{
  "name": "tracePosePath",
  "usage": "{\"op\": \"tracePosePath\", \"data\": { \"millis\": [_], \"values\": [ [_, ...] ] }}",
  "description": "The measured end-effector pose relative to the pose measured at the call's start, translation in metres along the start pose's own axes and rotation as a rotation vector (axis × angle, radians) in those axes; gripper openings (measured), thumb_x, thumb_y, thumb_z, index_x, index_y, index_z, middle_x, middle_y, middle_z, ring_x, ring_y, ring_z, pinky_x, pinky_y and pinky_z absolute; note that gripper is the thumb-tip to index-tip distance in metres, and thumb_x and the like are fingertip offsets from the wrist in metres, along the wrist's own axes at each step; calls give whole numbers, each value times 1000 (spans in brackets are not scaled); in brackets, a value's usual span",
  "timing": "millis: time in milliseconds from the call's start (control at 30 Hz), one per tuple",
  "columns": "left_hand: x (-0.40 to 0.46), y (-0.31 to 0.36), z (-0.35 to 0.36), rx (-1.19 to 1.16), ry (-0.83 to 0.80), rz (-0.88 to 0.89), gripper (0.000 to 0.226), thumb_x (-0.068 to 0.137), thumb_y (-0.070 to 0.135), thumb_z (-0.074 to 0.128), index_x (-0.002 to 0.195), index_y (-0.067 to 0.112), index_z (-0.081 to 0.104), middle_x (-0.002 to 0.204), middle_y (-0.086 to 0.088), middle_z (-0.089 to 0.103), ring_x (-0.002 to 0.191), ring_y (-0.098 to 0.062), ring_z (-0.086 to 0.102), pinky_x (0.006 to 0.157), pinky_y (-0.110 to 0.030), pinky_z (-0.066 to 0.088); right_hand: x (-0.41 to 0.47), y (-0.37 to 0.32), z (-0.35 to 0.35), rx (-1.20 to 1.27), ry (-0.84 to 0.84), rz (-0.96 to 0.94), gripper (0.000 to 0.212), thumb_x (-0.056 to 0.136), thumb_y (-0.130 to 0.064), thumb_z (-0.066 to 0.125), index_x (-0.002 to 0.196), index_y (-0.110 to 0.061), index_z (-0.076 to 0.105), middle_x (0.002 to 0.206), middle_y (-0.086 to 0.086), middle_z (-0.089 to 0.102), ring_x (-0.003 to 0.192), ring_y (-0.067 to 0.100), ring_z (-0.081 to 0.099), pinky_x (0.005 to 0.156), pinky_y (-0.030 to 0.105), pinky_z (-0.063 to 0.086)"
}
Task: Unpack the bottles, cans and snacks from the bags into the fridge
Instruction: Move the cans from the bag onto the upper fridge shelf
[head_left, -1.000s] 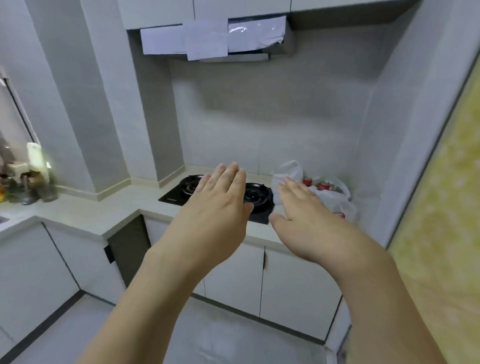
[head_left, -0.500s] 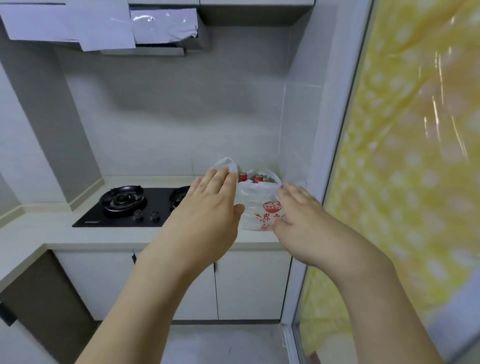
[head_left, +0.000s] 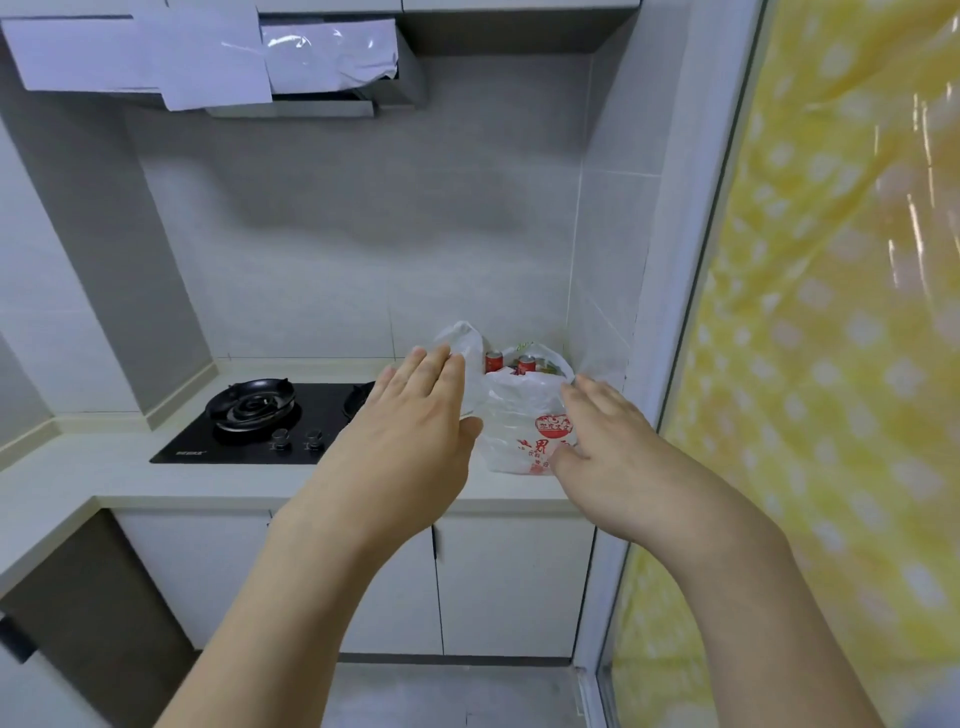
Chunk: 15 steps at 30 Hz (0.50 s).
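A white plastic bag (head_left: 519, 415) with red print stands on the counter (head_left: 208, 483) in the right corner, its top gaping. Two red cans (head_left: 525, 365) poke out of it, with something green behind them. My left hand (head_left: 415, 421) reaches out with straight fingers in front of the bag's left handle; contact is unclear. My right hand (head_left: 602, 436) is stretched toward the bag's right side, fingers straight, holding nothing. No fridge is in sight.
A black gas hob (head_left: 265, 421) with two burners lies left of the bag. A range hood (head_left: 249, 62) covered in film hangs above. White cabinet doors (head_left: 509, 582) sit below the counter. A glass door with yellow dotted film (head_left: 831, 364) fills the right side.
The view has swung right from the hob to the bag and drawn closer. Both hands have stayed outstretched and open and are now at the bag's two sides.
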<state>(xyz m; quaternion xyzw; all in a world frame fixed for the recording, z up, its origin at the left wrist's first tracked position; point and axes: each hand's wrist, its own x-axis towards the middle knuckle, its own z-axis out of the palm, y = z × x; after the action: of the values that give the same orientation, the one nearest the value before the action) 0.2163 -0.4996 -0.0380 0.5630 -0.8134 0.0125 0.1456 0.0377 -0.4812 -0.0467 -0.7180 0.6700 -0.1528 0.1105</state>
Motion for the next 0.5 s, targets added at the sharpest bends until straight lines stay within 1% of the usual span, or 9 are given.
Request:
{"op": "tracePosePath", "data": {
  "millis": [200, 500],
  "values": [
    [35, -20, 16, 8, -34, -14, 60, 106, 36, 24, 157, 17, -2, 164, 3, -9, 150, -11, -13, 120, -28, -6, 44, -1, 10, 10, -36, -16, 59, 103, -25, 29, 155, -16, 2, 162, -3, -12, 148, 11, -11, 116, 25, -4],
    [116, -82, 30, -5, -5, 29, 59, 106, 34, 25, 156, 14, 3, 165, 1, -3, 151, -14, -8, 122, -31, -2, 135, -13, 21, -7, -12, 24, 60, 103, -24, 31, 155, -14, 4, 162, -2, -10, 148, 12, -10, 116, 25, -3]
  ]
}}
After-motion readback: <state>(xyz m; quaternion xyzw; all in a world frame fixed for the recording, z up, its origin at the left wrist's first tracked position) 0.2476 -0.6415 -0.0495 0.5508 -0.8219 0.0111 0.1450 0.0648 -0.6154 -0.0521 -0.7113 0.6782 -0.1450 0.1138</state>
